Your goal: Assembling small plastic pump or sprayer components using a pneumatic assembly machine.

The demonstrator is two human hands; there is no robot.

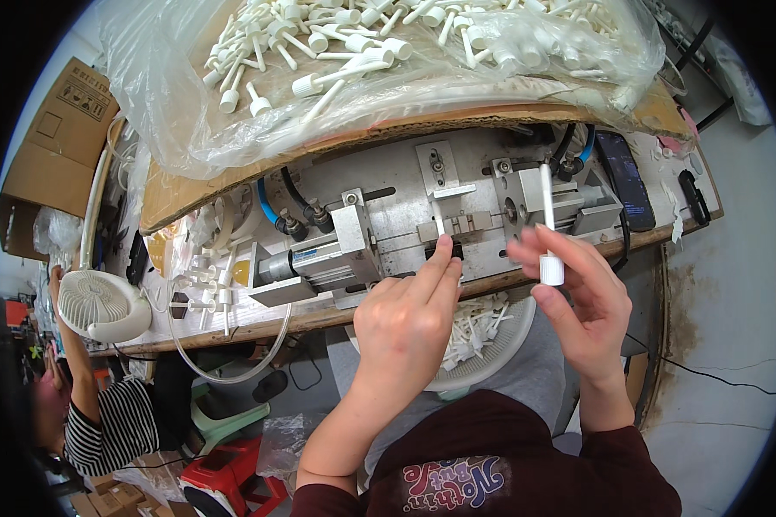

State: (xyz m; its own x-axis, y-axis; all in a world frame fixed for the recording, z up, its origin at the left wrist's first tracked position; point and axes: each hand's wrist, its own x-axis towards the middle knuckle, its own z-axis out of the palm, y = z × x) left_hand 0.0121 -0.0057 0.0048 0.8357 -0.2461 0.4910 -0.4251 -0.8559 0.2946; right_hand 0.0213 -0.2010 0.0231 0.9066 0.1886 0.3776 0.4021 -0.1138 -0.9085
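My left hand (405,314) reaches over the metal clamping fixture (409,250), index and middle fingers stretched out. Its index fingertip touches a white plastic piece (440,215) lying in the small centre holder; the thumb is hidden. Beside the fixture's right side, my right hand (588,310) is closed on a white ribbed cap with a long stem (551,267). That cap is at the bottom and the stem points up, with some of the fingers blurred. Two pneumatic cylinders face each other, the left cylinder (315,263) and the right cylinder (560,202).
A cardboard shelf (491,116) above bears plastic film and many white stemmed caps (353,56). Below my hands stands a white basket (513,345) of white parts. A phone (625,181) lies right. At left are a small fan (103,306), a carton (56,142) and another person's arm (78,353).
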